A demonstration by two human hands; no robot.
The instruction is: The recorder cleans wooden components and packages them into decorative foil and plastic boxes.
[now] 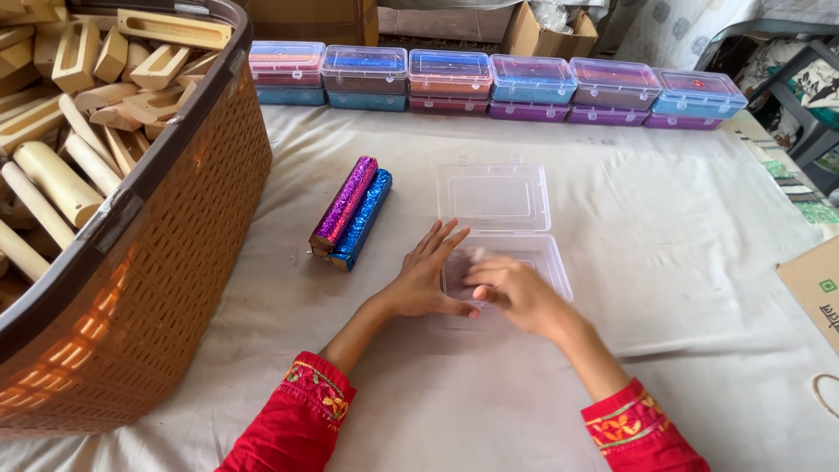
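At the far left stands a brown woven basket point(188, 227), heaped with pale wooden pieces point(74, 105), some round like dowels and some slotted blocks. Right of it, on the white cloth point(664, 210), lie two glittery rolls touching side by side, a purple roll point(345, 203) and a blue roll point(363, 220), both angled from near left to far right. Just right of the rolls is a clear plastic box point(546, 253), open, its hinged lid point(495, 196) lying flat on the far side. The left hand point(428, 280) rests flat on the cloth at the box's near left corner, fingers spread and pointing away, thumb stretched toward the right; it grips nothing. The right hand point(516, 293) lies over the box's tray, fingers pointing left and bent loosely; whether it holds anything under them cannot be told. The two hands nearly touch, the left thumb close to the right fingertips. Both wrists come out of red embroidered sleeves point(293, 419) at the near edge. Along the far side of the cloth runs a row of closed boxes point(533, 80), stacked two high, showing pink, blue, orange and purple contents. Behind them sit cardboard cartons point(546, 35). At the right edge, near, a cardboard piece point(813, 288) shows in part.
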